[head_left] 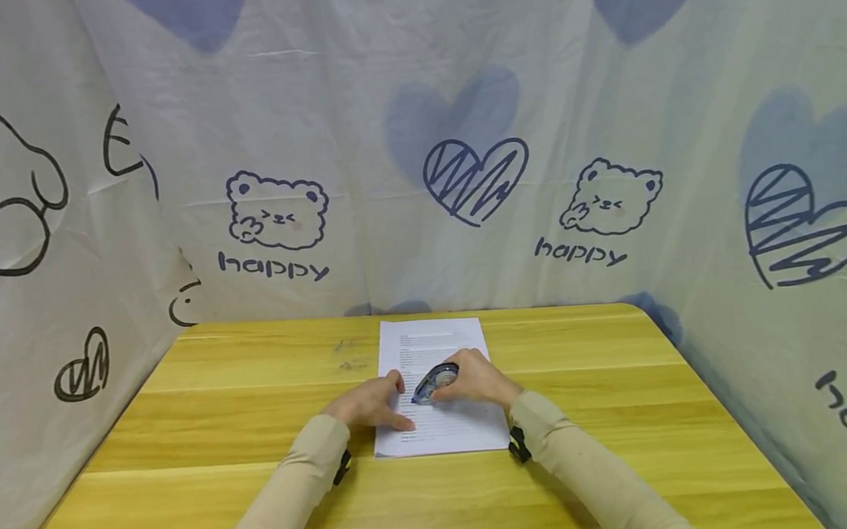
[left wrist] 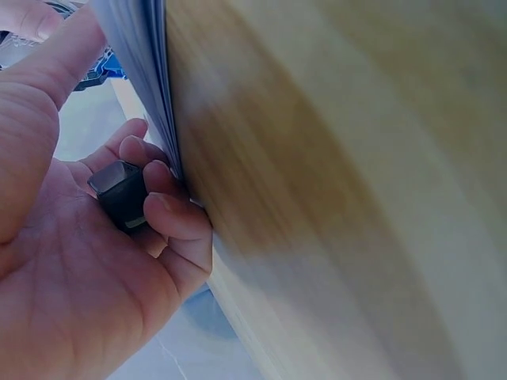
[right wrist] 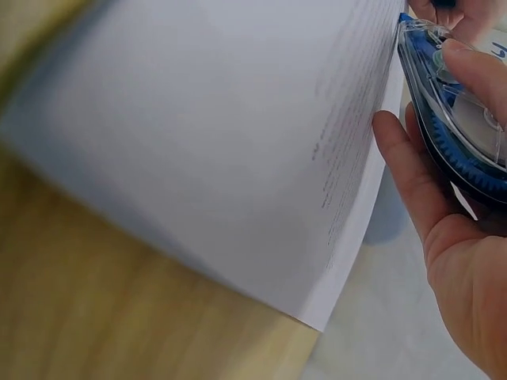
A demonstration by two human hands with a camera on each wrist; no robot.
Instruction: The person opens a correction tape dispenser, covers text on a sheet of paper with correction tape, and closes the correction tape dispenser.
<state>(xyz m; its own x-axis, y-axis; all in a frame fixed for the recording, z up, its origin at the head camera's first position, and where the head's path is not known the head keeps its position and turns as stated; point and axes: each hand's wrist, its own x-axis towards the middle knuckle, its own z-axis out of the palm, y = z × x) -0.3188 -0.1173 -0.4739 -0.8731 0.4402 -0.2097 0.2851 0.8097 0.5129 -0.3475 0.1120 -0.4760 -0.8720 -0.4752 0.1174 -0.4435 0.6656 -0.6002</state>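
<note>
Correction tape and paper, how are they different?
The correction tape is small and rounded; the paper is bigger. The correction tape is blue and partly see-through; the paper is white with printed lines. The right hand holds the correction tape; the left hand rests on the paper. Both are being touched.

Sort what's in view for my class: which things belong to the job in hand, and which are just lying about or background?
In the job:
correction tape, held by the right hand
printed sheets, touched by the left hand
perhaps the small black object in the left hand; its use is unclear

Just around it:
table
patterned curtain
black wrist gear
</note>
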